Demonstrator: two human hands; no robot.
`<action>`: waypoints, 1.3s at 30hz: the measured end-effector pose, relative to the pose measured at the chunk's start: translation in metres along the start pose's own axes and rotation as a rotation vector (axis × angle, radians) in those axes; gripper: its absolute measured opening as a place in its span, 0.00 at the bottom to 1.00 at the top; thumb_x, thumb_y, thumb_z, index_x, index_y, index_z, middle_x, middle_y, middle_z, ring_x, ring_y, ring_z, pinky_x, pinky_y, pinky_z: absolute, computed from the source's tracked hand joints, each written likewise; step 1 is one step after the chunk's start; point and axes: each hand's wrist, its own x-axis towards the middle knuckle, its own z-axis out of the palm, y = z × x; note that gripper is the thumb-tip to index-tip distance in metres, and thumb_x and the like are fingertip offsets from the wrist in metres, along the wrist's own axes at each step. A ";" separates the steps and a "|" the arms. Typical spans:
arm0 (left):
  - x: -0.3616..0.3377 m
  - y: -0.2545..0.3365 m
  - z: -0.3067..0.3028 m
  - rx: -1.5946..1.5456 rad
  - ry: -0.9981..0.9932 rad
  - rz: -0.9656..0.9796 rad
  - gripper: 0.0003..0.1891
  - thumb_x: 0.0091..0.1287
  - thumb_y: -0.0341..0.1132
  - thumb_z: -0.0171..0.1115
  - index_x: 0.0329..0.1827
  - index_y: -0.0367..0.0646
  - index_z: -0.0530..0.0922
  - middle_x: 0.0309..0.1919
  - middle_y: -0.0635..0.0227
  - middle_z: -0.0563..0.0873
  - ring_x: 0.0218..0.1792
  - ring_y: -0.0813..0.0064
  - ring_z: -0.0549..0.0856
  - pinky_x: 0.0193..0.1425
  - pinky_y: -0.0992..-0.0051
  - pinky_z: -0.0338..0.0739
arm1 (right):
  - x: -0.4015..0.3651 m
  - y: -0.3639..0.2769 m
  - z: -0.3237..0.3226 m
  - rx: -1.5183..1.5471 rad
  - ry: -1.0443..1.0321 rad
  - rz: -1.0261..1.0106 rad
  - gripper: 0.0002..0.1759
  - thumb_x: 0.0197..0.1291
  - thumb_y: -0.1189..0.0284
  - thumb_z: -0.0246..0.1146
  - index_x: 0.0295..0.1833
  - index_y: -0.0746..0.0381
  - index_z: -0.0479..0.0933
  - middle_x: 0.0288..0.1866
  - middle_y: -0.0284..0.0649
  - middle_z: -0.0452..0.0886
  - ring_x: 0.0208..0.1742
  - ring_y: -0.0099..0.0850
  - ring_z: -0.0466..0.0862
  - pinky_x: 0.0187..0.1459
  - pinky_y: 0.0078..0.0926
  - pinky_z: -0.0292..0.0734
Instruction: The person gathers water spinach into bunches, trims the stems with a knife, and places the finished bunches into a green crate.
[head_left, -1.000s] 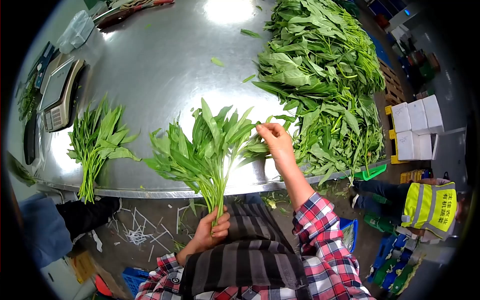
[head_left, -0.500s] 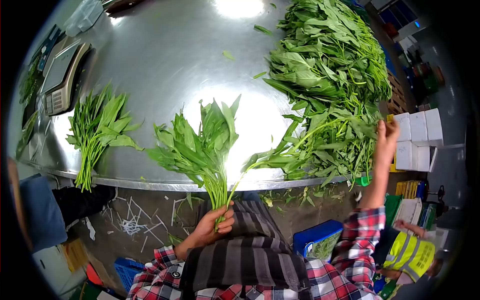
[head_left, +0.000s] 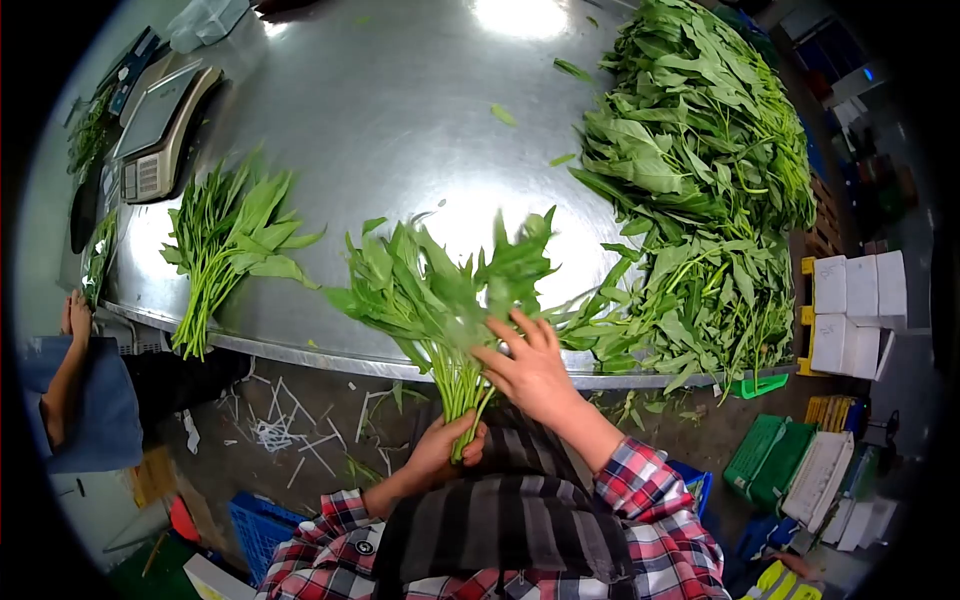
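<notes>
My left hand (head_left: 446, 450) is wrapped round the lower stems of a bunch of leafy greens (head_left: 425, 300), which stands out over the table's near edge. My right hand (head_left: 528, 368) is at the right side of this bunch, its fingers spread against the leaves and upper stems; the leaves by its fingertips are blurred. A smaller bunch (head_left: 225, 245) lies on the metal table (head_left: 390, 130) to the left. On the right side of the table a large pile of greens (head_left: 700, 180) reaches almost to the near edge.
A scale (head_left: 165, 130) stands at the table's left, with a clear plastic container (head_left: 205, 22) behind it. At far left are a co-worker's arm and blue apron (head_left: 90, 400). White boxes (head_left: 845, 285), a green crate (head_left: 768, 460) and a blue crate (head_left: 262, 530) are off the table.
My right hand has moved left from the large pile to the held bunch. My left hand still grips the stems. The view has shifted, and a co-worker's hands now show at far left.
</notes>
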 end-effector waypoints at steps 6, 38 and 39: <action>-0.005 0.006 0.019 -0.065 0.016 0.104 0.15 0.72 0.37 0.48 0.59 0.47 0.64 0.33 0.67 0.74 0.21 0.79 0.71 0.24 0.77 0.66 | -0.048 0.024 -0.012 0.005 0.014 0.203 0.15 0.53 0.67 0.65 0.47 0.57 0.78 0.62 0.49 0.67 0.61 0.49 0.67 0.59 0.47 0.62; -0.005 0.012 0.025 0.001 0.119 0.089 0.11 0.73 0.41 0.44 0.45 0.42 0.67 0.29 0.67 0.72 0.18 0.80 0.66 0.22 0.79 0.62 | -0.021 0.019 -0.050 0.300 0.287 0.280 0.07 0.52 0.78 0.62 0.39 0.65 0.75 0.34 0.44 0.73 0.34 0.42 0.76 0.36 0.32 0.72; -0.006 0.012 0.027 0.021 0.142 0.090 0.11 0.73 0.41 0.44 0.45 0.42 0.67 0.28 0.68 0.72 0.18 0.79 0.66 0.22 0.78 0.61 | -0.015 0.015 -0.040 0.250 0.248 0.247 0.08 0.53 0.77 0.63 0.39 0.65 0.75 0.35 0.44 0.74 0.34 0.40 0.77 0.36 0.31 0.74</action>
